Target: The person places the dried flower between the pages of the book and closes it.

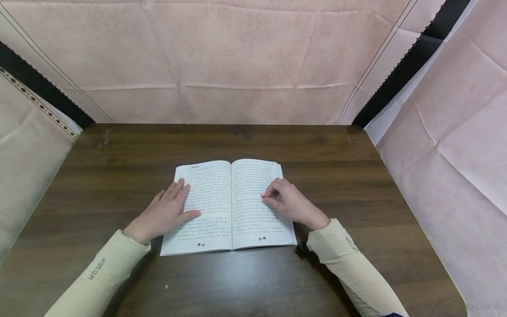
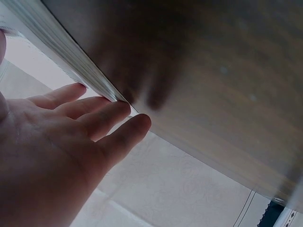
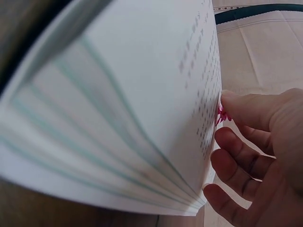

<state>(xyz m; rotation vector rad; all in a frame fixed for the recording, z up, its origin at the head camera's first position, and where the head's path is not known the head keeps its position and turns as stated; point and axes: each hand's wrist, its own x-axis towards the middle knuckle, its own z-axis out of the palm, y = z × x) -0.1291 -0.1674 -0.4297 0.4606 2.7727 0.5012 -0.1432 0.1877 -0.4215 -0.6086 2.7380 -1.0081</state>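
Magenta bit (image 3: pixel 223 115) | right fingers (image 1: pixel 273 186) pinch it at open book (image 1: pixel 231 211) | left fingers (image 1: pixel 183 191) straight, touching left page (image 1: pixel 210 193)

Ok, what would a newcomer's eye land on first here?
First, the open book, white against the dark wooden table. Next, the small spiky magenta piece that the right hand pinches over the right-hand page. Then the left hand, at the book's left edge.

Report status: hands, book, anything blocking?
Left hand at left page edge. Right hand pinching small pink item over right page. Book open. No obstruction seen.
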